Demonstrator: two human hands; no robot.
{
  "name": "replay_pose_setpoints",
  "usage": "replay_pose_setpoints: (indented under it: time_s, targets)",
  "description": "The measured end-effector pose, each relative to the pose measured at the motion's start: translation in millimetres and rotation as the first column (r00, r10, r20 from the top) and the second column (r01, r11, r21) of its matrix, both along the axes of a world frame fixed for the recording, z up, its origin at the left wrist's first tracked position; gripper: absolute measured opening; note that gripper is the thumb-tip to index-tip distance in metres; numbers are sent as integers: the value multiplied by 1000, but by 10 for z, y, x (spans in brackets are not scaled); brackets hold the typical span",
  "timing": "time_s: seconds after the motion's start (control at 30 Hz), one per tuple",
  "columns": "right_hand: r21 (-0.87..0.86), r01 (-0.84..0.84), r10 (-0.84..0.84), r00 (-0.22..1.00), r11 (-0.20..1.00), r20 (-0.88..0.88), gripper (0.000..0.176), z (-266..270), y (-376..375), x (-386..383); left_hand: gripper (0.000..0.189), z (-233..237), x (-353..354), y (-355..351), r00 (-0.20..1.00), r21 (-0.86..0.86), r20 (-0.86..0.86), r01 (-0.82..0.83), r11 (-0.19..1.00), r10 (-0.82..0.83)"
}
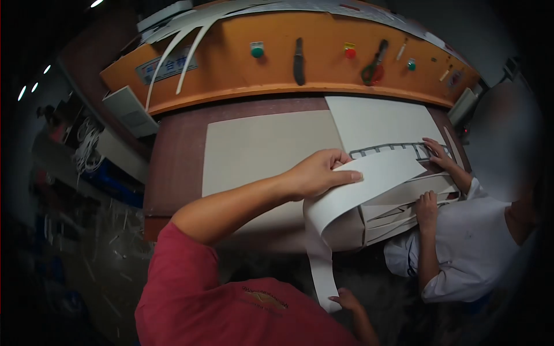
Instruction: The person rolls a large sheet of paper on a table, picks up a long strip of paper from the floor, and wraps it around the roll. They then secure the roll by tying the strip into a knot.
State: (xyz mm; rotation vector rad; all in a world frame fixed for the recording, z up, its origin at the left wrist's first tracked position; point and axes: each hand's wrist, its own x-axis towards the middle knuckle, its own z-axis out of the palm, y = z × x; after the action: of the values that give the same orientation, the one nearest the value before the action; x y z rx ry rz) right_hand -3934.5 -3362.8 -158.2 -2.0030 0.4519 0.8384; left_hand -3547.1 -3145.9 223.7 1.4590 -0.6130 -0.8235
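A long white sheet strip (384, 176) hangs in a bend over the table's front edge. My left hand (329, 176) pinches its upper part between thumb and fingers, above the table. Lower down, in front of the table, my right hand (346, 300) has its fingers closed on the strip's bottom end. Beneath and right of the raised part lie a dark ladder-like frame (392, 149) and cut pale pieces (392, 213). A large beige sheet (265, 144) lies flat to the left of the strip.
At the right, a co-worker in a white shirt (479, 248) has both hands by the frame and pale pieces. Behind the table (179, 144) stands an orange panel (231, 57) with buttons, a dark-handled tool (299, 62) and scissors (375, 66). Scraps litter the floor at left.
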Motion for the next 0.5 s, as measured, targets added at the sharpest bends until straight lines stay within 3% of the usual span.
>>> replay_pose_setpoints:
  time_s: [0.03,0.07,0.13,0.23,0.33,0.37,0.4,0.43,0.5]
  targets:
    - [-56,-143,136,985,988,-109,52,-324,-30,24,40,-24,-172,398,997,-41,-72,-43,998,40]
    - [-71,-197,190,977,978,-92,52,-547,-10,7,39,-120,-323,797,991,-38,-115,-66,997,62]
    - [-104,-221,191,951,970,-243,51,-797,67,87,37,-363,-681,1600,965,-64,-216,-168,984,150]
    - [-160,-371,341,921,915,-187,49,-750,547,370,34,-599,-1194,2843,885,-128,-280,-419,899,373]
    - [-220,-507,483,862,833,-155,58,-401,1308,824,29,-681,-1789,4137,668,-256,-291,-744,617,685]
    - [-172,-487,460,870,856,-176,54,-59,1742,929,28,-777,-1963,4560,541,-308,-320,-836,455,778]
    - [-127,-462,434,880,878,-194,49,231,2196,1084,28,-846,-2122,4972,410,-350,-340,-891,290,847]
    - [-99,-477,461,875,873,-147,45,188,2542,1224,27,-922,-2292,5392,266,-383,-366,-917,116,892]
    - [-128,-458,456,889,880,-50,44,112,3133,1325,30,-1162,-2563,6290,114,-395,-360,-918,-40,926]
